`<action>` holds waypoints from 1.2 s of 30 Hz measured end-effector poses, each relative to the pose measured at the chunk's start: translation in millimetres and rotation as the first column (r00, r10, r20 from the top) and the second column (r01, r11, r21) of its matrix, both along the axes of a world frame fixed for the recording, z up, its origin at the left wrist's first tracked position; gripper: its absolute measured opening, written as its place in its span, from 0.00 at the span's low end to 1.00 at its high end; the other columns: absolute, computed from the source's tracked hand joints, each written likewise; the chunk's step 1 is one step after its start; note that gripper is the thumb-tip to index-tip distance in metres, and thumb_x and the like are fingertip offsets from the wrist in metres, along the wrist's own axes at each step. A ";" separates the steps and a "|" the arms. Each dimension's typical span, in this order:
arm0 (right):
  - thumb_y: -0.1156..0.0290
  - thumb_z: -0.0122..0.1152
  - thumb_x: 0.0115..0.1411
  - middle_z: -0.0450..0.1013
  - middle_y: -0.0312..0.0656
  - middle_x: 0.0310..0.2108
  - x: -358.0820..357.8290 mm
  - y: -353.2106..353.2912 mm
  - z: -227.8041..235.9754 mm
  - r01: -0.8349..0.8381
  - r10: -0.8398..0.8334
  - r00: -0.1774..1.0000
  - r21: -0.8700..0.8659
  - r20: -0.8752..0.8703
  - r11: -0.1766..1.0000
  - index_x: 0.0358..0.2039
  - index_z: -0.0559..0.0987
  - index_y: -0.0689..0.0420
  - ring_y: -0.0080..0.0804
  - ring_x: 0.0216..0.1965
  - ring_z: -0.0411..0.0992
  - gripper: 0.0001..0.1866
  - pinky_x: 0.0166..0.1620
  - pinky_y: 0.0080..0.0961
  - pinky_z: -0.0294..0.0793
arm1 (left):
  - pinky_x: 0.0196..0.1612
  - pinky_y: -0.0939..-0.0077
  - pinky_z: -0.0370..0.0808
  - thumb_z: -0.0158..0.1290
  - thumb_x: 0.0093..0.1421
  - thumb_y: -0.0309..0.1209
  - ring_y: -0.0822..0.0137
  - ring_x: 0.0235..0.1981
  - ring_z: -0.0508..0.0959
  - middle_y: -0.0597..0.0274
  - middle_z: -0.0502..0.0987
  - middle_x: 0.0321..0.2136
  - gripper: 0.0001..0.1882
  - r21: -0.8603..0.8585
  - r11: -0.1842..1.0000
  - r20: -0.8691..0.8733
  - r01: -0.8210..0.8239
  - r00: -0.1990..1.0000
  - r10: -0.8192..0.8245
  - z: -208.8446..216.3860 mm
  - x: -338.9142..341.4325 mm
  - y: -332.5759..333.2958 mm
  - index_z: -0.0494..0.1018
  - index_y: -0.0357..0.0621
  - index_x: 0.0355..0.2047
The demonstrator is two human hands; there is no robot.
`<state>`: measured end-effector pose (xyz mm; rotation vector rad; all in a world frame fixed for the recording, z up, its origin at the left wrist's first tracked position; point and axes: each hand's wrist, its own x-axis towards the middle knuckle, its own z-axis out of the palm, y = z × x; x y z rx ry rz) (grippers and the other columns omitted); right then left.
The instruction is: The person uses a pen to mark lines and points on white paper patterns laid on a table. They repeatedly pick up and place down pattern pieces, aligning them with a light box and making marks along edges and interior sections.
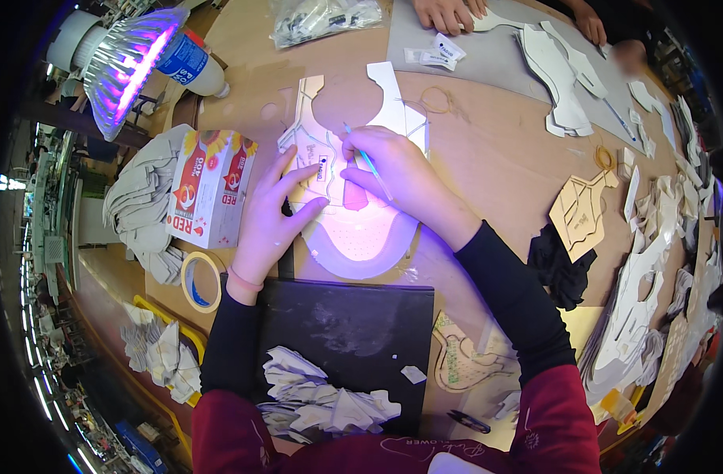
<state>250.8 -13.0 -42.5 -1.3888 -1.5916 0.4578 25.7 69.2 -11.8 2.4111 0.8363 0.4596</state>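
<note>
My left hand (278,213) lies with fingers spread on a cream marked template (304,130), its thumb stretched toward the middle. Between my right thumb and fingers is a slim light-blue pen (372,169), slanted over the work. Under both hands is a white U-shaped shoe upper (386,91) with a perforated toe (360,241), lit purple-white. A small printed label (323,168) shows by my left fingertips. Beside it is a pink patch (354,195), partly covered by my right hand. The pen's lower contact is hard to make out.
A glowing lamp (136,67) hangs at upper left near a blue-labelled bottle (191,65). Left stand a red-white box (209,188) and a tape roll (201,282). A black board (353,316) bears fabric scraps. Another person's hands (448,14) work at the far side; stacked uppers (634,316) lie right.
</note>
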 end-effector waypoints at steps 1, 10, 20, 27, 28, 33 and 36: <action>0.71 0.70 0.54 0.76 0.46 0.35 0.4 -0.4 -0.2 0.004 -0.004 1.000 0.004 -0.002 1.000 0.37 0.76 0.59 0.47 0.42 0.76 0.13 0.48 0.38 0.75 | 0.66 0.57 0.66 0.66 0.57 0.39 0.44 0.65 0.69 0.45 0.67 0.66 0.26 0.000 1.000 0.000 0.002 1.000 -0.002 -0.4 0.5 0.6 0.78 0.47 0.55; 0.70 0.70 0.53 0.76 0.45 0.33 -1.1 0.0 0.0 0.030 -0.030 1.000 0.018 0.008 0.999 0.35 0.76 0.57 0.48 0.41 0.76 0.12 0.45 0.40 0.76 | 0.66 0.58 0.66 0.67 0.56 0.40 0.44 0.65 0.69 0.45 0.67 0.66 0.26 0.024 1.000 0.001 0.014 1.000 -0.014 -0.6 0.1 0.7 0.79 0.47 0.55; 0.73 0.60 0.64 0.80 0.49 0.40 -3.1 4.1 -0.9 0.088 -0.104 0.982 -0.103 -0.157 0.991 0.45 0.78 0.57 0.49 0.43 0.80 0.09 0.46 0.36 0.78 | 0.64 0.55 0.68 0.63 0.59 0.46 0.47 0.64 0.69 0.50 0.68 0.66 0.25 0.130 0.991 -0.022 0.040 0.999 -0.037 -1.3 -4.0 2.9 0.80 0.49 0.53; 0.69 0.54 0.73 0.79 0.40 0.42 1.9 4.9 16.5 0.201 -0.221 0.959 -0.123 -0.176 0.972 0.52 0.79 0.62 0.28 0.47 0.79 0.13 0.53 0.24 0.74 | 0.65 0.52 0.66 0.57 0.61 0.45 0.53 0.66 0.68 0.67 0.70 0.66 0.22 0.228 0.973 -0.099 0.044 0.995 -0.022 0.0 -6.4 2.5 0.79 0.55 0.54; 0.69 0.54 0.73 0.78 0.40 0.43 2.0 5.3 20.2 0.221 -0.227 0.970 -0.070 -0.089 0.973 0.52 0.79 0.62 0.29 0.47 0.79 0.14 0.53 0.24 0.74 | 0.65 0.52 0.66 0.57 0.61 0.45 0.53 0.66 0.68 0.68 0.70 0.66 0.21 0.236 0.971 -0.099 0.039 0.995 -0.016 -0.1 -6.2 2.1 0.79 0.55 0.53; 0.73 0.56 0.71 0.77 0.42 0.44 -5.7 19.4 16.6 0.105 -0.174 0.880 -0.175 -0.443 0.979 0.50 0.78 0.64 0.28 0.44 0.79 0.11 0.52 0.25 0.78 | 0.64 0.53 0.67 0.58 0.60 0.44 0.54 0.65 0.69 0.68 0.71 0.65 0.21 0.215 0.976 -0.086 0.023 0.996 -0.005 -0.8 -5.5 1.5 0.78 0.56 0.53; 0.74 0.56 0.71 0.78 0.42 0.43 -14.1 26.9 11.5 0.065 -0.179 0.801 -0.215 -0.571 0.975 0.48 0.78 0.65 0.27 0.43 0.79 0.09 0.52 0.26 0.80 | 0.64 0.53 0.67 0.58 0.60 0.44 0.54 0.65 0.69 0.68 0.72 0.64 0.21 0.206 0.978 -0.082 0.021 0.997 -0.004 0.4 -5.2 2.0 0.78 0.56 0.53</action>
